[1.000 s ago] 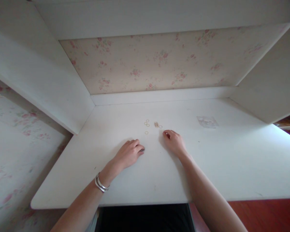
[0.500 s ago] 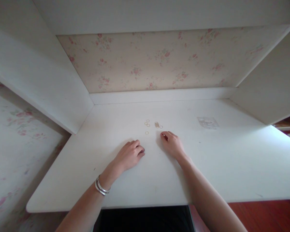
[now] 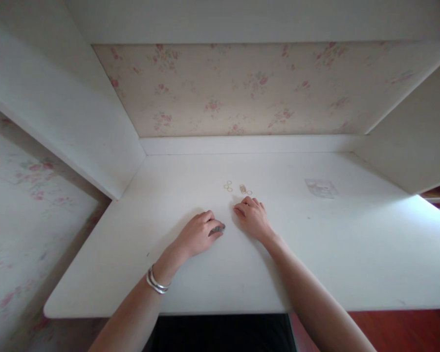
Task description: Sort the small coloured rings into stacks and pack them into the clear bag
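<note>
My left hand (image 3: 198, 233) rests on the white table, its fingers closed around a small grey object (image 3: 217, 229) that is mostly covered; its kind is not clear. My right hand (image 3: 253, 218) lies just to the right, thumb and fingertips pinched together low over the surface. A bit of tan shows at those fingertips, apparently a thin ring. Beyond the hands lie several loose thin tan rings (image 3: 229, 189), like small rubber bands. Beside them is a tight overlapping bunch of the same rings (image 3: 243, 189), with a single ring (image 3: 249, 192) at its right.
A clear plastic bag (image 3: 320, 188) lies flat on the white table (image 3: 352, 254) at the right. White side panels and a low back ledge (image 3: 253, 144) enclose the tabletop. Floral wallpaper covers the wall behind.
My right hand has moved left and slightly nearer me, to where a lone ring lay; that ring no longer shows on the table. More of the grey object shows in my left hand.
</note>
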### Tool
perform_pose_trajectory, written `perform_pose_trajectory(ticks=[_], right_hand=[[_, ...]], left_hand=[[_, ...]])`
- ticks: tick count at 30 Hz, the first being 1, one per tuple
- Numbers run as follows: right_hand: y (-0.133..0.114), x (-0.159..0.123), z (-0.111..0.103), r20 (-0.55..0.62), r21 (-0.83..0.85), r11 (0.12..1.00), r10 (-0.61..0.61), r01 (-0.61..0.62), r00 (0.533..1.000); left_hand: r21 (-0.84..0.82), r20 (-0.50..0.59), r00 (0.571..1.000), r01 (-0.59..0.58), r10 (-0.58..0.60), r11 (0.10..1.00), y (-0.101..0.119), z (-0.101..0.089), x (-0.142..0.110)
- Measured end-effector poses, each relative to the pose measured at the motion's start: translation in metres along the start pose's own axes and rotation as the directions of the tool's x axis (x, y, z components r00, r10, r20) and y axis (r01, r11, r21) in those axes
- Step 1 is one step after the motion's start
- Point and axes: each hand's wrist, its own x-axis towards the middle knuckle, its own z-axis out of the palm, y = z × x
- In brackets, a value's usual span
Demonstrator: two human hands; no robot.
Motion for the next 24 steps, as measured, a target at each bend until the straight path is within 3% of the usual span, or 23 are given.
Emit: perform_pose_trajectory(ticks=[5, 15, 24], right_hand=[[-0.001, -0.010, 0.001, 0.000, -0.029, 0.999, -0.030, 0.030, 1.000], [-0.006, -0.042, -0.007, -0.062, 0.241, 0.954, -0.171, 0.181, 0.983], [-0.019, -0.046, -0.010, -0.034, 0.205, 0.944, -0.259, 0.260, 0.965]], left_hand=[[-0.024, -0.015, 1.000, -0.001, 0.001, 1.000, 0.000, -0.001, -0.001], [-0.100, -0.066, 0.998, 0.017, -0.023, 0.995, -0.001, -0.006, -0.003], [-0.256, -0.195, 0.963, 0.133, -0.186, 0.958, -0.009, -0.010, 0.001]])
